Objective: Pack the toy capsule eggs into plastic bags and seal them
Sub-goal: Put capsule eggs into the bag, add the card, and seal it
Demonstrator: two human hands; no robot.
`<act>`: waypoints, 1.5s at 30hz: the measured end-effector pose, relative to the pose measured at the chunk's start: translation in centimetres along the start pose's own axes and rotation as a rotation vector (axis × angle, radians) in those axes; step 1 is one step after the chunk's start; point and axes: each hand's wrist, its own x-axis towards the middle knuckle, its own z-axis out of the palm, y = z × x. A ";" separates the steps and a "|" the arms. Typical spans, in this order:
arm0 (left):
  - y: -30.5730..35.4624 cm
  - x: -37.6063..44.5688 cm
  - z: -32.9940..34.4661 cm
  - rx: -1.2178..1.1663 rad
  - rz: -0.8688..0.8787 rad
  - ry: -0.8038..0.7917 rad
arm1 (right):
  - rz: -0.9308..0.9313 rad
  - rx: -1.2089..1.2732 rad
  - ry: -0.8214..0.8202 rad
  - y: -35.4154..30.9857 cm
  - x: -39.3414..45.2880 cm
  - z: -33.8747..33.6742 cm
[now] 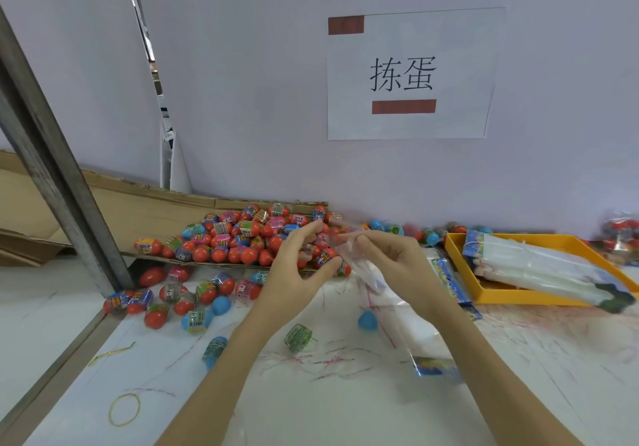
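Above the middle of the counter (pixel 345 407), both hands are raised in front of the heap of capsule eggs (pixel 238 238), working on one clear plastic bag (pixel 349 255). The right hand (pixel 390 265) has its grip pinched on the bag's upper edge, thumb and fingertips pressed together on the film, so the bag hangs slack below it. The left hand (pixel 297 265) has its grip spread, thumb low and fingers high, with the fingertips close to the bag's mouth; whether they touch the film I cannot tell (the plastic is nearly invisible against the eggs). My reading is that the mouth is being teased open so eggs can go in, and it is held this near the heap to keep the reach short.

The heap lies on a sheet of cardboard (pixel 145 210) against the wall, with loose eggs (pixel 186 293) spilled in front of it. More empty bags (pixel 411 324) lie flat just under the right forearm. A yellow tray (pixel 491 295) to the right holds bundled bags (pixel 539 265). A rubber band (pixel 124 409) sits near the front edge. A slanted metal post (pixel 58 182) hems in the left side, though it is well apart from the hands.
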 end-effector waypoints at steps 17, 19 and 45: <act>-0.1 0.5 -1.5 -0.101 0.134 0.366 | 0.077 0.319 0.061 -0.4 -0.4 1.9; 0.0 0.4 -1.2 -0.006 0.183 0.325 | 0.073 0.319 0.068 -0.7 -0.4 2.2; 0.2 0.0 -0.7 0.229 0.223 0.040 | -0.132 -0.468 0.152 0.4 -0.4 2.2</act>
